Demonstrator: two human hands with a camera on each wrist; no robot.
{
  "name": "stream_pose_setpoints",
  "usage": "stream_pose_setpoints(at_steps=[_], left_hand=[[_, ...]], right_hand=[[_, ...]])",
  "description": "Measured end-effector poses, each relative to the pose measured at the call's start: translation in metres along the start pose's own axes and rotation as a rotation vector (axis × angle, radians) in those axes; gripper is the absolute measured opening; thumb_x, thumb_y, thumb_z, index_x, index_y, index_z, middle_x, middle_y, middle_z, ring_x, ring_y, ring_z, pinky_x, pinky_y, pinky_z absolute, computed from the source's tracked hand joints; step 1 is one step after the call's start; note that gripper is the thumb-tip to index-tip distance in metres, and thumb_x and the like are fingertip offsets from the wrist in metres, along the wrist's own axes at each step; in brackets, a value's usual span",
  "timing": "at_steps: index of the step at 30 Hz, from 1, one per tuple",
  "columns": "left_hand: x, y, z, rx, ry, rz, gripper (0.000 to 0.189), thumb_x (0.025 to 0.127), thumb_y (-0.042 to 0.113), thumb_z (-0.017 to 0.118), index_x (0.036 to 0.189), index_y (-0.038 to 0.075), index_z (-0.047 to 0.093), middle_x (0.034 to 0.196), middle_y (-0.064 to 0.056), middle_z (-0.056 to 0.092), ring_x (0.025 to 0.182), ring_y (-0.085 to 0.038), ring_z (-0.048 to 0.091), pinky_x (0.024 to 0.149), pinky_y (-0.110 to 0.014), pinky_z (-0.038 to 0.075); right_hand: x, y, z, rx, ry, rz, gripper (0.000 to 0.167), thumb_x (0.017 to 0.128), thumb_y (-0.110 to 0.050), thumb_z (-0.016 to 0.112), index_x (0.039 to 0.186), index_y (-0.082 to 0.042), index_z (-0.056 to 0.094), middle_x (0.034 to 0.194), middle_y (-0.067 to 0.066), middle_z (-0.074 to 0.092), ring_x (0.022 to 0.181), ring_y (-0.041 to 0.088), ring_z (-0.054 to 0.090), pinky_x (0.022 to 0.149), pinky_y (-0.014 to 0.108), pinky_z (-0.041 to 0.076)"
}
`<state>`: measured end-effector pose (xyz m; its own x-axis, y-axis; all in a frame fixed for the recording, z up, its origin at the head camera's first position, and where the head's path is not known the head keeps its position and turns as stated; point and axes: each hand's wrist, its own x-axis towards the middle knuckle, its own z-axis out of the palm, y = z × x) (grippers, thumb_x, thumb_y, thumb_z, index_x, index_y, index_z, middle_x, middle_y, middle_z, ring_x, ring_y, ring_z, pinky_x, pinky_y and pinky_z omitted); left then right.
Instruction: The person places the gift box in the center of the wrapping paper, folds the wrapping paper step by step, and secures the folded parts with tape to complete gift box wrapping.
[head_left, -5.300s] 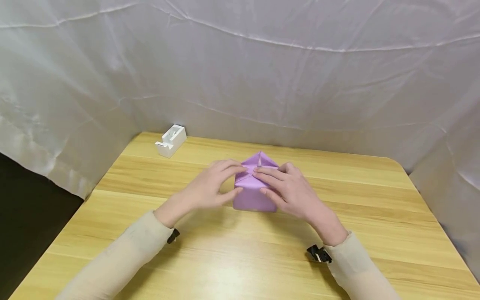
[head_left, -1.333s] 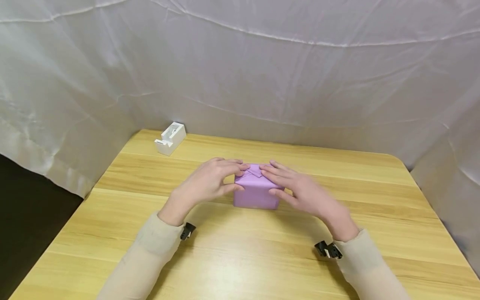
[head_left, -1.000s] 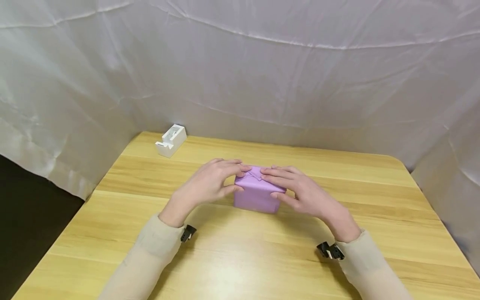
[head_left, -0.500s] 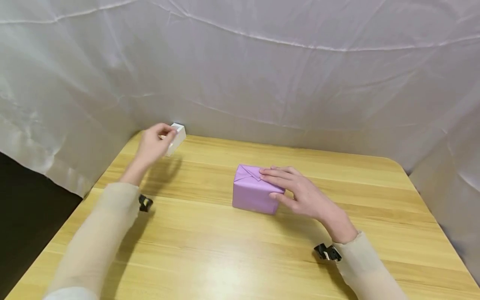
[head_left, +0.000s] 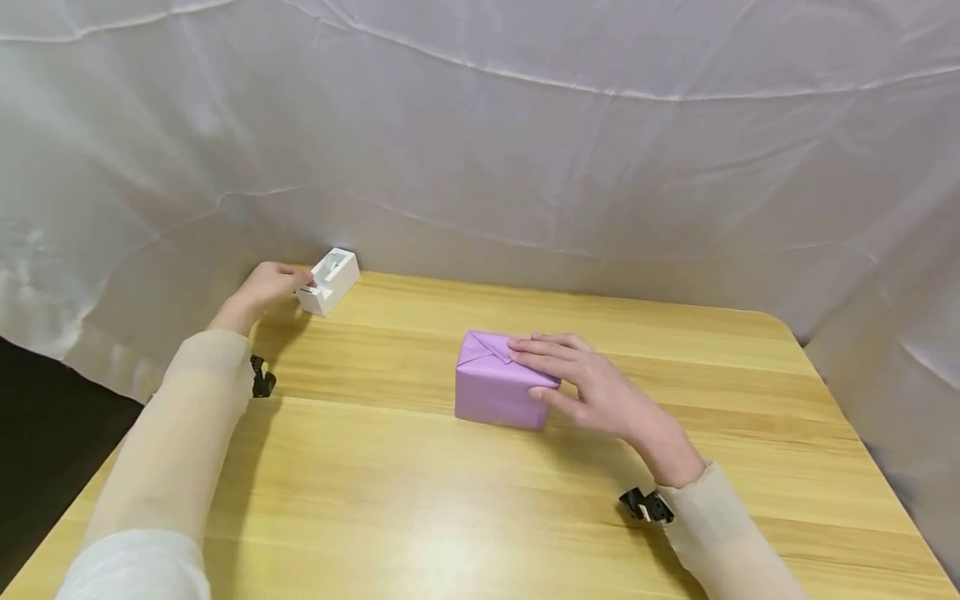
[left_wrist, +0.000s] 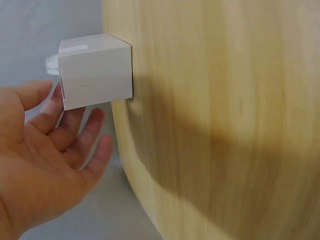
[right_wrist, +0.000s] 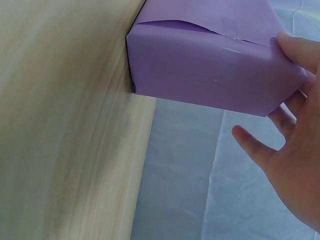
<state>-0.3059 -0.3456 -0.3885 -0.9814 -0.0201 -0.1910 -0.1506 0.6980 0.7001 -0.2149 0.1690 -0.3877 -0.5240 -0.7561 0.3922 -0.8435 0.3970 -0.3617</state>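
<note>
In the head view a box wrapped in purple paper stands on the table, its folded end facing up. My right hand rests on it, straight fingers over the top folds and thumb against the near side. The right wrist view shows a paper seam bulging slightly, with a shiny bit of clear tape on it. At the back left, my left hand is at the cutter end of a white tape dispenser. Its thumb and index finger are near the tape end; the index fingertip is hidden.
The wooden table has its back edge along a grey satin curtain. Its left edge is close to my left forearm, beside a dark area. Small black wrist cameras sit at both cuffs.
The top point of paper has been folded down. My left hand has left the wrapped box and reached to the tape dispenser's cutter end. My right hand has stayed on the box.
</note>
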Motion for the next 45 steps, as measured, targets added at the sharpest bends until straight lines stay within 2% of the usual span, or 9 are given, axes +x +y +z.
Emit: stream_pose_setpoints(at_steps=[6, 10, 14, 19, 28, 36, 40, 43, 45], left_hand=[[0.002, -0.006, 0.004, -0.18, -0.014, -0.075, 0.051, 0.11, 0.021, 0.051, 0.137, -0.021, 0.047, 0.136, -0.033, 0.049, 0.109, -0.032, 0.057, 0.09, -0.039, 0.058], [0.003, -0.004, 0.008, -0.235, 0.001, -0.075, 0.047, 0.111, 0.016, 0.048, 0.135, -0.025, 0.045, 0.132, -0.034, 0.048, 0.098, -0.027, 0.063, 0.081, -0.029, 0.06], [0.0, 0.001, 0.009, -0.267, -0.025, -0.084, 0.05, 0.113, 0.017, 0.039, 0.141, -0.024, 0.04, 0.144, -0.036, 0.043, 0.114, -0.034, 0.059, 0.093, -0.032, 0.058], [-0.004, 0.006, 0.012, -0.304, -0.077, -0.05, 0.052, 0.114, 0.016, 0.029, 0.148, -0.024, 0.03, 0.153, -0.038, 0.035, 0.134, -0.043, 0.044, 0.114, -0.047, 0.043], [-0.007, 0.002, 0.028, -0.454, -0.008, -0.044, 0.048, 0.114, 0.017, 0.029, 0.142, -0.022, 0.03, 0.14, -0.028, 0.039, 0.134, -0.039, 0.043, 0.114, -0.037, 0.043], [-0.008, -0.008, 0.031, -0.577, -0.033, -0.029, 0.027, 0.113, 0.013, 0.023, 0.122, -0.008, 0.038, 0.132, -0.018, 0.037, 0.134, -0.029, 0.039, 0.116, -0.034, 0.039], [-0.012, -0.011, 0.033, -0.501, -0.017, -0.02, 0.038, 0.114, 0.015, 0.024, 0.13, -0.017, 0.035, 0.139, -0.03, 0.038, 0.134, -0.034, 0.044, 0.117, -0.035, 0.04], [-0.017, -0.01, 0.034, -0.36, 0.036, -0.011, 0.042, 0.114, 0.019, 0.028, 0.132, -0.018, 0.037, 0.134, -0.032, 0.038, 0.115, -0.032, 0.056, 0.1, -0.03, 0.051], [-0.019, -0.008, 0.033, -0.306, 0.072, -0.006, 0.041, 0.114, 0.022, 0.032, 0.128, -0.016, 0.042, 0.123, -0.025, 0.043, 0.099, -0.021, 0.055, 0.086, -0.028, 0.051]], right_hand=[[0.001, -0.003, 0.001, 0.003, -0.008, 0.01, 0.05, 0.098, -0.02, 0.072, 0.146, -0.014, 0.061, 0.153, 0.0, 0.056, 0.139, 0.029, 0.049, 0.11, 0.055, 0.044], [0.001, -0.002, 0.001, 0.006, -0.011, 0.015, 0.05, 0.098, -0.02, 0.071, 0.147, -0.014, 0.061, 0.154, -0.001, 0.055, 0.139, 0.029, 0.049, 0.11, 0.054, 0.044], [0.001, -0.001, 0.002, 0.005, -0.011, 0.013, 0.05, 0.098, -0.02, 0.071, 0.147, -0.014, 0.06, 0.154, -0.001, 0.055, 0.139, 0.028, 0.049, 0.109, 0.054, 0.044], [0.001, 0.001, 0.002, 0.006, -0.005, 0.005, 0.05, 0.098, -0.019, 0.071, 0.147, -0.014, 0.06, 0.154, 0.001, 0.055, 0.139, 0.029, 0.049, 0.11, 0.054, 0.044], [0.003, 0.004, -0.001, -0.007, 0.003, 0.007, 0.05, 0.098, -0.018, 0.071, 0.146, -0.013, 0.06, 0.153, 0.001, 0.056, 0.139, 0.031, 0.049, 0.111, 0.055, 0.043], [0.003, 0.004, 0.0, -0.005, 0.001, 0.017, 0.05, 0.098, -0.019, 0.071, 0.147, -0.013, 0.06, 0.154, 0.001, 0.055, 0.139, 0.03, 0.049, 0.112, 0.054, 0.042], [0.003, 0.004, 0.0, -0.001, 0.001, 0.016, 0.05, 0.098, -0.019, 0.071, 0.147, -0.014, 0.06, 0.153, 0.001, 0.056, 0.139, 0.029, 0.049, 0.112, 0.053, 0.042], [0.003, 0.004, 0.0, 0.0, -0.001, 0.012, 0.05, 0.098, -0.019, 0.071, 0.147, -0.013, 0.06, 0.153, 0.001, 0.056, 0.14, 0.03, 0.049, 0.112, 0.054, 0.042], [0.003, 0.005, 0.0, 0.001, 0.002, 0.012, 0.05, 0.098, -0.018, 0.071, 0.146, -0.012, 0.06, 0.153, 0.002, 0.056, 0.14, 0.03, 0.048, 0.112, 0.054, 0.041]])
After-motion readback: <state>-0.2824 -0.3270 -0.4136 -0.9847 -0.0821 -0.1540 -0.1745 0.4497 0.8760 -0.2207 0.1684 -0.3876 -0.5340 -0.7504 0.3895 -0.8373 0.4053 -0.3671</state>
